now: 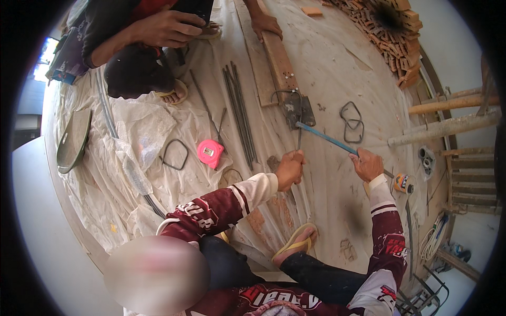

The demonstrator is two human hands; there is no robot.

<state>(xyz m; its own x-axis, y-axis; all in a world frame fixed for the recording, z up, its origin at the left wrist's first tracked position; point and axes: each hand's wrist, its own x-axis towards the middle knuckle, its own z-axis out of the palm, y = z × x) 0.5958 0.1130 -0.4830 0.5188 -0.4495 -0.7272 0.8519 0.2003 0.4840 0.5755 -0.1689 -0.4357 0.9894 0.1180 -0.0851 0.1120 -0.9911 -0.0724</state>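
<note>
My left hand (pixel 290 170) is closed round the near end of a thin steel rod (pixel 299 139). The rod runs away from me onto a dark metal plate (pixel 307 111) at the near end of a wooden plank (pixel 280 68), and its far end appears bent to the left there. My right hand (pixel 369 165) grips a blue bar (pixel 329 138), whose far tip meets the rod at the plate's near edge. A co-worker's hand (pixel 267 26) presses on the plank's far part.
Left of the plank lie several straight steel rods (pixel 240 116), a pink tape measure (pixel 210 154) and a bent rod loop (pixel 174 167). More bent loops (pixel 360 124) lie right of the plate. Bricks (pixel 363 34) are piled far right, near wooden poles (pixel 445 129). Plastic sheeting (pixel 327 195) covers the floor.
</note>
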